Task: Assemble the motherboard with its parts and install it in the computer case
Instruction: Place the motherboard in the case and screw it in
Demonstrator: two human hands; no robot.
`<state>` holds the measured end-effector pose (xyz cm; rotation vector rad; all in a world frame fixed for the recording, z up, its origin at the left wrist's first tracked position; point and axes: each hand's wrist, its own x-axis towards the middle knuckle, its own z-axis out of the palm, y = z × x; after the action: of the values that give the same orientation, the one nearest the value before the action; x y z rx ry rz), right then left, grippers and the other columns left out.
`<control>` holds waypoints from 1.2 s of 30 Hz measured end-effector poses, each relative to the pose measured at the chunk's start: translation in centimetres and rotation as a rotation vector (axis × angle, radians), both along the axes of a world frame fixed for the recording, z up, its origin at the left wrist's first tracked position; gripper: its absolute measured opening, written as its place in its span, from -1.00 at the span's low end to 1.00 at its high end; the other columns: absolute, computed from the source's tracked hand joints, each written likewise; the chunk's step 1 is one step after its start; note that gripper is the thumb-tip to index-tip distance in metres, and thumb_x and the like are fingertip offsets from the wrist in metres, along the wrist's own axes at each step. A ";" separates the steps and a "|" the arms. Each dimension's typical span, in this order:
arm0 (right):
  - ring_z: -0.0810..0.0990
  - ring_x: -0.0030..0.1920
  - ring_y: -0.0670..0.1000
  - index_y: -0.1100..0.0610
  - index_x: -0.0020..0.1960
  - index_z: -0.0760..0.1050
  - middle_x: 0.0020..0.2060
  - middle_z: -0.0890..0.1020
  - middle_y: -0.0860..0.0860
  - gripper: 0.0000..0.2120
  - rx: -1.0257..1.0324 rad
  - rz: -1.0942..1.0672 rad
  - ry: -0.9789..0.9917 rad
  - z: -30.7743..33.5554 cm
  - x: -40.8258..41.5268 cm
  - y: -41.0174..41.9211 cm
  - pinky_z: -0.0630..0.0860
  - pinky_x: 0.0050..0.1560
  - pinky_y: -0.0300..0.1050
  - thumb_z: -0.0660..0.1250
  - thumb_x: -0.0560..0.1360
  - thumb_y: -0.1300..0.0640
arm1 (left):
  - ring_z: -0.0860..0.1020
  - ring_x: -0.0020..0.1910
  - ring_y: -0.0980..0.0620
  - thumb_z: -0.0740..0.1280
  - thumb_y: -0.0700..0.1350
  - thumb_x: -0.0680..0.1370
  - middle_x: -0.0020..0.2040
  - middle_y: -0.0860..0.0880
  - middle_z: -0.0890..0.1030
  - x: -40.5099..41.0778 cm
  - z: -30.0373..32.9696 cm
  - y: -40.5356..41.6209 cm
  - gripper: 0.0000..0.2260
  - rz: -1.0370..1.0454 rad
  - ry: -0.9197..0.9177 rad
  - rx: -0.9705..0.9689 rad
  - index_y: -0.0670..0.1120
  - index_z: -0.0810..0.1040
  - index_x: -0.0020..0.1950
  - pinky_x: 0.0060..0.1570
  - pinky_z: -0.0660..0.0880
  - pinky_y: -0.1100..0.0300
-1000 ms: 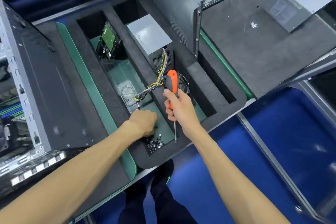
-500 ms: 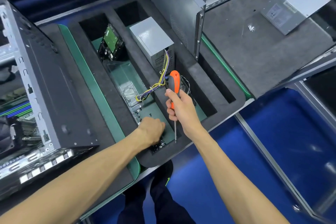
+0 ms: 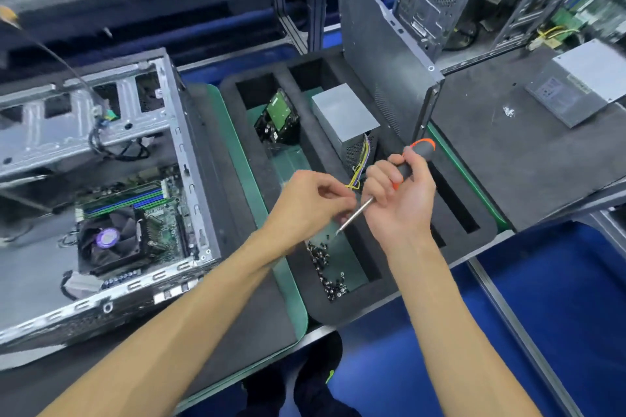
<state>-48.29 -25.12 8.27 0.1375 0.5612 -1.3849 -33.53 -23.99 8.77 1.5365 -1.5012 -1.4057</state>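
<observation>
An open computer case (image 3: 111, 179) lies on its side at the left, with the motherboard (image 3: 159, 210) and its black fan cooler (image 3: 108, 240) inside. My right hand (image 3: 399, 200) grips an orange-and-black screwdriver (image 3: 411, 159), shaft slanting down-left. My left hand (image 3: 311, 203) hovers beside the shaft with fingers pinched near it; whether a screw is between them is too small to tell. Below both hands, a pile of loose black screws (image 3: 327, 267) lies in the foam tray (image 3: 382, 298).
The foam tray also holds a hard drive (image 3: 277, 117) and a grey power supply (image 3: 343, 115) with yellow wires. A case side panel (image 3: 379, 51) stands upright behind it. Another power supply (image 3: 582, 85) lies on the right mat; more cases stand at the back right.
My left hand has lifted from the screw pile and come up to the screwdriver shaft. My right hand tilted the screwdriver toward it. The view swung left, showing the case interior.
</observation>
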 end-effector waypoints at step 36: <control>0.26 -0.38 -0.03 0.10 -0.22 0.34 -0.37 0.26 -0.03 -0.70 -0.274 0.032 -0.103 9.7 29.3 3.5 0.27 -0.28 -0.18 0.17 0.67 0.06 | 0.71 -0.20 -0.11 0.47 -0.28 0.51 -0.21 -0.11 0.72 29.8 9.0 10.6 -0.95 0.548 0.378 -0.385 -0.18 0.71 -0.06 -0.12 0.65 0.16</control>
<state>-19.03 -21.63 17.99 -0.0220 0.2830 -1.4012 -3.73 -13.44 17.75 1.2258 -0.9514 -0.9489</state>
